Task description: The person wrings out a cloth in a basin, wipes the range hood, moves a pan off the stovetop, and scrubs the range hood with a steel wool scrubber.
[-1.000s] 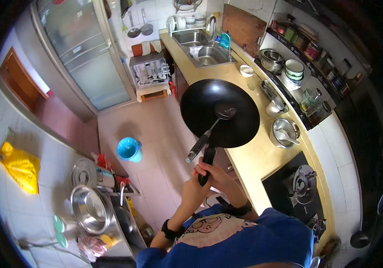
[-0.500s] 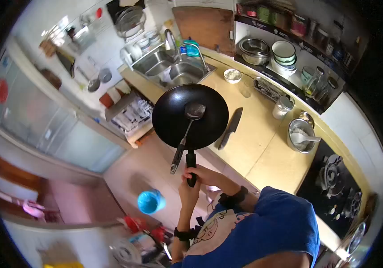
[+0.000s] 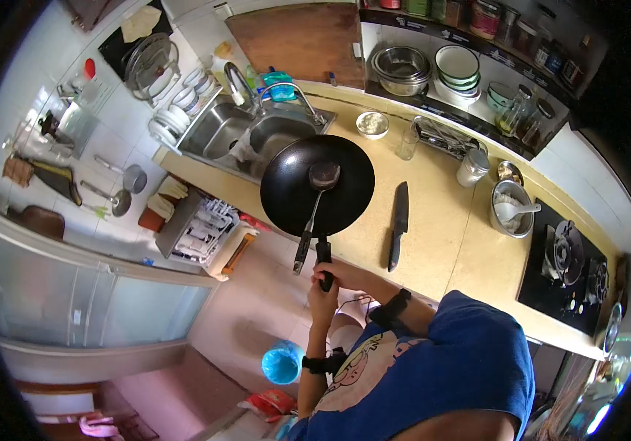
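A black wok (image 3: 286, 180) hangs in the air near the counter's front edge and the sink, its bowl facing up. Inside it rests a spatula (image 3: 324, 176), whose handle leans out over the rim toward me. My right hand (image 3: 339, 272) is wrapped round the wok's black handle. Just below, my left hand (image 3: 322, 294) closes on the lower end of the same handle, against the right one. Some fingers of both hands are hidden. A cleaver-like kitchen knife (image 3: 400, 220) lies on the counter (image 3: 433, 242) to the right of the wok.
Behind the wok is a double sink (image 3: 216, 132) with a faucet. Along the counter stand a white bowl (image 3: 372, 125), a glass (image 3: 407, 143), a jar (image 3: 472, 167) and a metal pot (image 3: 512, 209) with a white ladle. A gas stove (image 3: 565, 257) is at right, a blue bin (image 3: 282, 364) on the floor.
The view has turned and shifted, so the stove and counter show more fully. Both hands keep hold of the wok handle, and the spatula stays inside the wok.
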Demonstrator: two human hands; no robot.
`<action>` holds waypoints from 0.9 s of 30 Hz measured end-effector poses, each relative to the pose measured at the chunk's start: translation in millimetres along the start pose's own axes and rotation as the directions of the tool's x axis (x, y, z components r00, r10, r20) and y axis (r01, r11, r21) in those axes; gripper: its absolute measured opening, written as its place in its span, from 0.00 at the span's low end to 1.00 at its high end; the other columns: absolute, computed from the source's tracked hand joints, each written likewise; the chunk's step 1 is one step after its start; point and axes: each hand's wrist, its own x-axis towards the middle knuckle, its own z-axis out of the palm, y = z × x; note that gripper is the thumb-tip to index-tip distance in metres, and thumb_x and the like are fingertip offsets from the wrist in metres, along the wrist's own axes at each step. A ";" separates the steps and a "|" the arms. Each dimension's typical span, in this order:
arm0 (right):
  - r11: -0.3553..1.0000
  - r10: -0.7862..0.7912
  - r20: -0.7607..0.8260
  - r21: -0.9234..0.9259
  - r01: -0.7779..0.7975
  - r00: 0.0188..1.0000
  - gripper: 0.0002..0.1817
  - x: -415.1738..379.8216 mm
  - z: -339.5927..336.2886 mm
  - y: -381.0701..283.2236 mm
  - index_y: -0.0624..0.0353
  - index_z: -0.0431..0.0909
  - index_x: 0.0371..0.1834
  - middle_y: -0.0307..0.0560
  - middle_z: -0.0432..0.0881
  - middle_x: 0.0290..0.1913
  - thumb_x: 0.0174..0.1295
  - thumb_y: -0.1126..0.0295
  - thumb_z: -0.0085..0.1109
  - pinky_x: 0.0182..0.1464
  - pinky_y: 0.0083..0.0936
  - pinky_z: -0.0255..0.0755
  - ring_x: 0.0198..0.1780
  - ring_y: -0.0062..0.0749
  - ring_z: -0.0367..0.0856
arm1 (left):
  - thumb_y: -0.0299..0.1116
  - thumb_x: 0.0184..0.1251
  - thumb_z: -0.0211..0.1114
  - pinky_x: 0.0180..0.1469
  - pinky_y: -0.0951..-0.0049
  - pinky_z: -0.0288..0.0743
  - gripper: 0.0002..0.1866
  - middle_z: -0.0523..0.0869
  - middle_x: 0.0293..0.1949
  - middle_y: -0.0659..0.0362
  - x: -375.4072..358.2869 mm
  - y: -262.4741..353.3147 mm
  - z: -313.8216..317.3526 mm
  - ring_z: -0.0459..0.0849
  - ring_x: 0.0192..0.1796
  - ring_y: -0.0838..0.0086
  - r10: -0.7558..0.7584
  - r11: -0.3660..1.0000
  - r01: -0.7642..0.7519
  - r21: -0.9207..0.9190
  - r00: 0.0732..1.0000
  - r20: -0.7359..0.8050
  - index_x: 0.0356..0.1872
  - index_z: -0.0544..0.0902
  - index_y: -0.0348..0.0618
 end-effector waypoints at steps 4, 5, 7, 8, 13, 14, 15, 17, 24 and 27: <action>0.991 0.011 -0.065 0.136 -0.002 0.998 0.07 27.8 -12.0 -2.7 0.58 0.67 0.27 0.37 0.69 0.25 0.61 0.70 0.49 0.51 0.24 0.66 0.40 0.27 0.72 | 0.39 0.54 0.63 0.20 0.68 0.68 0.16 0.76 0.13 0.53 40.1 -22.1 -2.9 0.78 0.16 0.67 0.077 0.996 -0.074 -0.042 0.995 0.058 0.28 0.74 0.32; 0.980 0.010 -0.076 0.201 0.006 0.997 0.07 34.8 -8.2 -1.7 0.58 0.67 0.27 0.37 0.69 0.25 0.61 0.70 0.49 0.51 0.24 0.66 0.39 0.27 0.72 | 0.39 0.54 0.63 0.20 0.67 0.69 0.17 0.76 0.13 0.53 50.3 -38.0 -5.9 0.78 0.16 0.67 0.069 0.996 -0.063 -0.070 0.994 0.081 0.28 0.74 0.33; 0.976 -0.039 -0.088 0.210 0.057 0.995 0.07 47.8 -3.4 -7.7 0.58 0.67 0.27 0.36 0.69 0.25 0.61 0.69 0.49 0.50 0.23 0.66 0.38 0.26 0.72 | 0.41 0.55 0.62 0.22 0.64 0.71 0.17 0.78 0.15 0.51 69.9 -38.9 -16.0 0.80 0.17 0.63 0.108 0.989 -0.119 0.087 0.986 0.127 0.31 0.74 0.34; 0.976 -0.049 -0.095 0.209 0.068 0.994 0.07 51.4 -1.3 -9.3 0.58 0.67 0.27 0.36 0.69 0.25 0.61 0.69 0.49 0.50 0.23 0.66 0.38 0.26 0.72 | 0.41 0.55 0.62 0.23 0.63 0.71 0.17 0.79 0.17 0.50 76.1 -40.1 -20.8 0.81 0.19 0.62 -0.026 0.999 0.015 0.051 0.973 0.228 0.33 0.74 0.35; 0.973 -0.110 -0.213 0.175 0.149 0.971 0.08 77.2 1.9 -7.3 0.58 0.68 0.27 0.39 0.71 0.25 0.62 0.68 0.48 0.48 0.28 0.68 0.36 0.28 0.73 | 0.41 0.56 0.61 0.21 0.65 0.71 0.18 0.79 0.17 0.49 103.1 -34.9 -36.8 0.80 0.18 0.62 0.111 0.984 -0.143 0.105 0.957 0.268 0.36 0.73 0.35; 0.970 -0.122 -0.226 0.181 0.165 0.966 0.08 81.7 -1.9 -3.3 0.60 0.69 0.29 0.41 0.73 0.27 0.62 0.67 0.48 0.50 0.27 0.68 0.38 0.29 0.75 | 0.41 0.56 0.61 0.20 0.65 0.71 0.18 0.79 0.16 0.49 105.2 -27.7 -41.7 0.80 0.17 0.62 0.135 0.979 -0.173 0.108 0.948 0.287 0.37 0.73 0.35; 0.969 -0.093 -0.272 0.195 0.149 0.958 0.09 84.8 0.6 -5.0 0.62 0.70 0.30 0.42 0.74 0.28 0.62 0.67 0.48 0.50 0.27 0.68 0.39 0.29 0.76 | 0.40 0.56 0.61 0.19 0.66 0.71 0.18 0.79 0.17 0.50 111.9 -32.1 -42.9 0.79 0.16 0.64 0.101 0.983 -0.145 0.117 0.941 0.323 0.40 0.72 0.36; 0.975 -0.071 -0.353 0.173 0.140 0.933 0.11 88.4 6.9 -9.1 0.64 0.72 0.34 0.44 0.77 0.32 0.63 0.66 0.47 0.51 0.23 0.68 0.40 0.29 0.76 | 0.38 0.57 0.61 0.18 0.69 0.70 0.17 0.78 0.16 0.53 119.9 -40.0 -46.9 0.78 0.15 0.68 0.138 0.989 -0.148 0.004 0.932 0.336 0.42 0.72 0.36; 0.979 -0.104 -0.553 -0.202 -0.012 0.827 0.19 93.7 17.7 -5.3 0.68 0.72 0.43 0.48 0.78 0.37 0.63 0.59 0.49 0.47 0.25 0.72 0.42 0.31 0.77 | 0.38 0.60 0.62 0.15 0.79 0.62 0.17 0.78 0.21 0.60 137.9 -58.8 -58.6 0.74 0.15 0.80 0.060 0.982 0.050 -0.184 0.835 0.548 0.42 0.71 0.37; 0.933 -0.054 -0.634 -0.308 -0.187 0.772 0.22 66.8 18.4 -4.8 0.65 0.70 0.48 0.50 0.78 0.40 0.64 0.55 0.47 0.46 0.25 0.73 0.43 0.30 0.78 | 0.39 0.60 0.61 0.15 0.82 0.60 0.16 0.80 0.25 0.60 143.1 -61.7 -61.5 0.76 0.17 0.80 0.039 0.945 0.182 -0.273 0.764 0.644 0.42 0.71 0.38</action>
